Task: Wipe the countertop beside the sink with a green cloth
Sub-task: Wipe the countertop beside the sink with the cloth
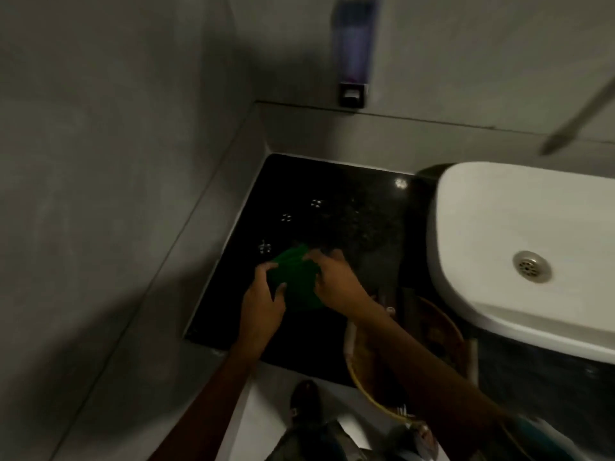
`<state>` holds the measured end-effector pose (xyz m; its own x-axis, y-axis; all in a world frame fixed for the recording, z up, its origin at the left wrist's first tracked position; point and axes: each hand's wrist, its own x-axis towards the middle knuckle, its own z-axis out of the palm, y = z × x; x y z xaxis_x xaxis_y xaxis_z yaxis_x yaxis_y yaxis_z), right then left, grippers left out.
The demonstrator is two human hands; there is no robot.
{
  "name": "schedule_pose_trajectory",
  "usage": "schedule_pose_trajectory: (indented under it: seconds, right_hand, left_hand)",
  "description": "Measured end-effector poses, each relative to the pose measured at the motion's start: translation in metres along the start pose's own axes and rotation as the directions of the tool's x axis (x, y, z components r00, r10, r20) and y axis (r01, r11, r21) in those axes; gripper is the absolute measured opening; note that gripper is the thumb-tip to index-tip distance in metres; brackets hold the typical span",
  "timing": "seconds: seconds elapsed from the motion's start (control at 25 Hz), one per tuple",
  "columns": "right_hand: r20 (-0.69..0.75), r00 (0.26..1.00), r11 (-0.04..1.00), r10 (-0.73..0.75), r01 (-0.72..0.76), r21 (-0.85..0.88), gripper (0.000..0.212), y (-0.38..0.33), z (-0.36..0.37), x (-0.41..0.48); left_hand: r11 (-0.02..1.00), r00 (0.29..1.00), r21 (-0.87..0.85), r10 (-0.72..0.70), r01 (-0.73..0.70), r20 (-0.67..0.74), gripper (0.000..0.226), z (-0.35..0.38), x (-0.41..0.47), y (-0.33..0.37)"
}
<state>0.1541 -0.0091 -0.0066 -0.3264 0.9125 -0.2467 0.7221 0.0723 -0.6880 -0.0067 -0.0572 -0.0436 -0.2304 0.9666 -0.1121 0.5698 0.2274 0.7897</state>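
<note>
Two bare hands meet over one spot, both arms stretched forward.

The left hand (263,301) comes in from the lower left, its fingers curled and the thumb spread to the right. The right hand (332,277) comes in from the lower right, palm down with bent fingers. Both forearms are bare and almost straight, and the hands are just beside each other.

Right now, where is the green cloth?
The green cloth lies on the black countertop, left of the white sink, gripped between left hand and right hand.
</note>
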Motion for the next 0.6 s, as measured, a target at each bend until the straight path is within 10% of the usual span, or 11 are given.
schedule_pose_trajectory:
  seconds: [0.32, 0.6]
  right_hand:
    - [0.131, 0.990, 0.795, -0.042, 0.113, -0.597, 0.071, 0.001, 0.124, 0.026]
    - [-0.093, 0.982, 0.911, 0.165, -0.188, -0.368, 0.068, -0.004, 0.099, 0.119]
  left_hand:
    - [0.852, 0.984, 0.510, 0.166, -0.115, -0.056, 0.059, -0.029, -0.028, -0.132]
    - [0.817, 0.989, 0.563, 0.151, -0.122, -0.005, 0.061, -0.027, -0.028, -0.152]
